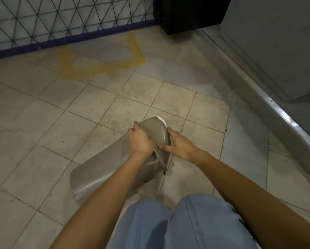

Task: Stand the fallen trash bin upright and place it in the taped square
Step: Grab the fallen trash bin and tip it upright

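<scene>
Blue jeans [183,225] cover the person's knees at the bottom of the view, and both bare arms reach out over them. Just past the knees, the left hand [140,141] is closed tight on the rim of the trash bin [103,168], with its fingers curled over the edge at the lid end. Beside it, the right hand [180,145] lies flat and open against the round lid [156,133], thumb and fingertips touching it but not wrapped around anything.

This grey-brown plastic bin is tipped over at a slant on the tiled floor [42,123]. Its lid end is lifted up toward the hands, and its flat bottom end points down to the left, close to the left forearm. A bit of white (maybe a liner, hard to tell) peeks out at the top of the lid.

Farther away, the yellow taped square [100,60] is marked on the floor, well apart from the bin. Behind the square stands a wire fence [60,20] with a purple bottom rail. To the right sit a black box [190,13] and a grey metal step [269,97].
</scene>
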The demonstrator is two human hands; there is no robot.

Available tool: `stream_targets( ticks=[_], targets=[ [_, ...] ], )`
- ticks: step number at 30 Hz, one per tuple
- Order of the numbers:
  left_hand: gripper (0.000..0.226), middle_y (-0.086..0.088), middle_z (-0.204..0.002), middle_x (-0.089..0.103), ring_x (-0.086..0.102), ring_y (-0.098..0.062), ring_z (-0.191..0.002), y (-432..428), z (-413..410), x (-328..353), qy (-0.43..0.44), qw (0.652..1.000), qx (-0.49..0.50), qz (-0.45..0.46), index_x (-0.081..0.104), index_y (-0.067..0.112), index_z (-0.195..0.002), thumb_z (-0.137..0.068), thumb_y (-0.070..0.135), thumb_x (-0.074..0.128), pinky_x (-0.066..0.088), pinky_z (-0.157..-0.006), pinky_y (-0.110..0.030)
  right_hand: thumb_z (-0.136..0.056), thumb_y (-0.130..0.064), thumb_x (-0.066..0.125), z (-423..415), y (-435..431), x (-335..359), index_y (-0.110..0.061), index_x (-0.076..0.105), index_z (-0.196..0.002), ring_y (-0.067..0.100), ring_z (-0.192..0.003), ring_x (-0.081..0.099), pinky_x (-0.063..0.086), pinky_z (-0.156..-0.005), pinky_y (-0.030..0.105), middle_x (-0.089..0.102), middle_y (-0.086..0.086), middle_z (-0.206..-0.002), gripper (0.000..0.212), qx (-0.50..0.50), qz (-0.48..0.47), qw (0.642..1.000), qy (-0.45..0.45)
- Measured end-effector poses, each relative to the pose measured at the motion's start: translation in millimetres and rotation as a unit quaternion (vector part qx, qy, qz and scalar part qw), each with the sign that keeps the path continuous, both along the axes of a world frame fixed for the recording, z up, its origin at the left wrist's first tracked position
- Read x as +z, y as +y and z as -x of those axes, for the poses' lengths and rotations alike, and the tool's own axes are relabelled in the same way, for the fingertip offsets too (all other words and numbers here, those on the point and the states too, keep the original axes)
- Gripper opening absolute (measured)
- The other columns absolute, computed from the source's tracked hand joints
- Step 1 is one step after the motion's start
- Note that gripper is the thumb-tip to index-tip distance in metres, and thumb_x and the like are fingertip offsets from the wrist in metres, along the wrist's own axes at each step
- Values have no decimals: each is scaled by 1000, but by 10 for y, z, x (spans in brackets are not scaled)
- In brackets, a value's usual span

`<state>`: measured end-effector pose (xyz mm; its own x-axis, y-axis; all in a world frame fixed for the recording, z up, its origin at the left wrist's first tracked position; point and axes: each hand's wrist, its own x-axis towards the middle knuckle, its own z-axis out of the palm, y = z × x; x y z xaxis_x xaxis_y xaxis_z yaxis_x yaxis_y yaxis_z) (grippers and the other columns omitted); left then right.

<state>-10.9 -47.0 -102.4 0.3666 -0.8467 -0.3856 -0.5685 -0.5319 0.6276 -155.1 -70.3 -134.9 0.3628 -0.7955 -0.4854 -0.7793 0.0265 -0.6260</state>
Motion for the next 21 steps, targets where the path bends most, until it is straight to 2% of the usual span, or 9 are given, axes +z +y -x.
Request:
stream_targets(
  ticks=[4,8,10,12,15,19,21],
  targets=[
    [70,-20,-130,44,49,-35,-115,-26,5,-1,28,999,45,-9,36,4,-135,-72,4,67,44,-94,-36,-81,-51,62,19,9,-5,-21,8,-149,25,-137,31,29,-113,40,27,7,-153,92,-2,-6,1000,-10],
    [52,-14,-109,62,60,-31,-101,-11,-64,-26,99,993,56,18,48,7,-117,-69,-2,67,53,-84,-40,-80,-49,64,25,29,-27,-21,10,-149,26,-136,33,30,-112,41,31,7,-152,92,-23,-13,999,-45],
    [46,-6,-96,63,62,-27,-93,2,-101,-34,126,990,63,27,50,11,-107,-68,-5,67,55,-74,-35,-76,-47,69,30,32,-20,-23,11,-148,25,-135,34,30,-109,33,32,5,-151,96,-20,-26,997,-73],
    [41,2,-83,60,62,-22,-85,13,-142,-23,139,987,76,39,51,15,-101,-68,-5,66,50,-63,-27,-71,-49,73,39,33,-8,-24,7,-148,23,-134,34,30,-101,27,30,3,-152,105,-5,-51,996,-79],
    [40,8,-78,58,60,-11,-74,13,-191,46,166,980,95,55,54,16,-105,-71,-2,66,43,-53,-19,-61,-57,76,54,23,16,-23,-4,-148,24,-139,28,29,-109,34,20,4,-156,123,9,-86,994,-60],
    [44,10,-76,58,57,-5,-70,-26,-320,216,213,964,137,86,53,21,-106,-72,-2,67,44,-56,-20,-54,-51,83,119,13,69,-23,-6,-148,25,-142,21,25,-115,41,14,3,-158,133,44,-107,993,-33],
    [40,9,-76,58,57,-6,-71,-47,-398,302,229,957,151,95,52,25,-95,-71,-3,67,47,-61,-23,-57,-43,85,156,18,78,-22,-3,-149,25,-142,20,23,-116,41,16,3,-157,129,60,-109,992,-30]
  ],
)
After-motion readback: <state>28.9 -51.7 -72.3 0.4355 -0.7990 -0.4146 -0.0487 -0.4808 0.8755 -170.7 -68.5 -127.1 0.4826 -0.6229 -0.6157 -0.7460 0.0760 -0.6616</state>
